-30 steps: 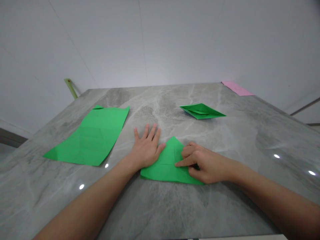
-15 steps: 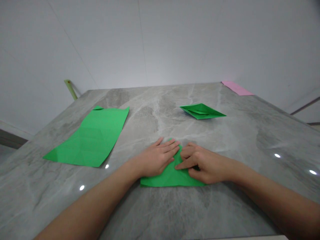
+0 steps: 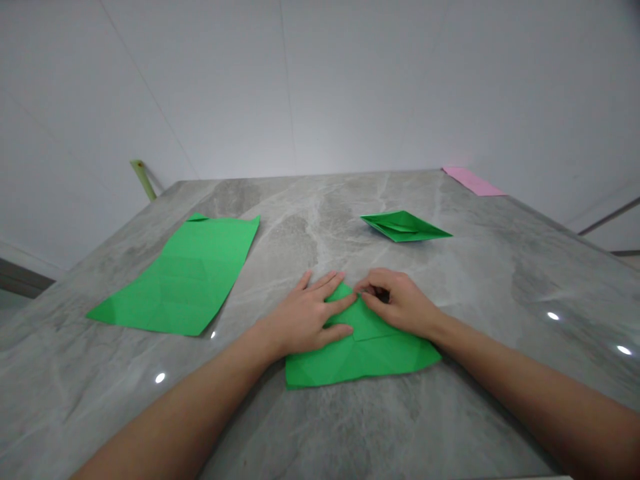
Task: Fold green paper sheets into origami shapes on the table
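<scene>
A partly folded sheet of green paper (image 3: 367,363) lies in front of me, with a crease and a flap near its middle. My left hand (image 3: 313,317) rests flat on its left part, fingers spread. At the upper edge of the paper, my right hand (image 3: 397,300) pinches with thumb and index finger, close to the left fingertips. The pinched spot looks like an edge of the green paper, partly hidden by the fingers.
A folded green paper boat shape (image 3: 406,227) sits farther back on the marbled grey table (image 3: 300,240). To the left lies a larger creased green sheet (image 3: 195,273). A pink paper (image 3: 473,181) is at the back right edge. A light green strip (image 3: 143,180) leans at the back left.
My right hand has moved up from pressing the middle of the paper to pinching at its upper edge. The left fingers have spread wider, and the paper has turned slightly.
</scene>
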{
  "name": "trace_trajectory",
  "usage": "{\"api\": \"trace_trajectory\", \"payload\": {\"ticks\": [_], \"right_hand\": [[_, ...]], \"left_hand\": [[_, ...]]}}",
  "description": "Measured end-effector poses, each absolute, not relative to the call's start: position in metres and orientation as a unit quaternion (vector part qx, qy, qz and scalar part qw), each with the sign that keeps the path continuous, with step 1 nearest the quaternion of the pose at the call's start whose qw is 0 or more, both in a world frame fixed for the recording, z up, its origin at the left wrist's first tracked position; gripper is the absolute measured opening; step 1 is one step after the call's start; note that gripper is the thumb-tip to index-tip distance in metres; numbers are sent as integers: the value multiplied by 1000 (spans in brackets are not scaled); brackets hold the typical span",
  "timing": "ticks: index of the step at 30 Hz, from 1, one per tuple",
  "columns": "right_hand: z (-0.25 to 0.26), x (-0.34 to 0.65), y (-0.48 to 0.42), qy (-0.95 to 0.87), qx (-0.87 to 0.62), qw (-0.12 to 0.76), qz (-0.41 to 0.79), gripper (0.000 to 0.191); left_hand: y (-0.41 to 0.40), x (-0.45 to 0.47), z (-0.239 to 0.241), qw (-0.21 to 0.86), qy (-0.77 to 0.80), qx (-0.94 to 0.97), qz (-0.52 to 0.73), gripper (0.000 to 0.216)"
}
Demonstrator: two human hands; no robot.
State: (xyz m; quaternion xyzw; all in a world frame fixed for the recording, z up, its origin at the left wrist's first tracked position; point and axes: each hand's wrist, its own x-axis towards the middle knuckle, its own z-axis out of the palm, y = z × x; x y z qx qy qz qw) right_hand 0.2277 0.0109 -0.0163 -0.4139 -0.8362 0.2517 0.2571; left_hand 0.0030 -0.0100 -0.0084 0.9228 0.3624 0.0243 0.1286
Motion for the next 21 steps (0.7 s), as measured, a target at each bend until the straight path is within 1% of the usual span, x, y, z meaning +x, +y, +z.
{"api": "trace_trajectory", "payload": {"ticks": [4,8,12,16,18,21], "right_hand": [[-18,225,15,-873,-413,195,168,44],[-17,222,12,-900,-393,140,121,47],[-17,222,11,-901,-399,128,115,45],[-12,227,12,-904,-391,121,122,39],[-7,230,13,-908,-382,114,131,34],[1,238,15,-917,-356,95,152,23]], "left_hand": [[-12,0,-8,144,402,903,42,47],[-14,1,-7,164,422,890,55,46],[-14,6,-5,175,463,867,62,45],[-13,8,-4,176,484,855,62,48],[-12,6,-4,179,493,850,59,49],[-10,3,-5,179,496,848,56,51]]}}
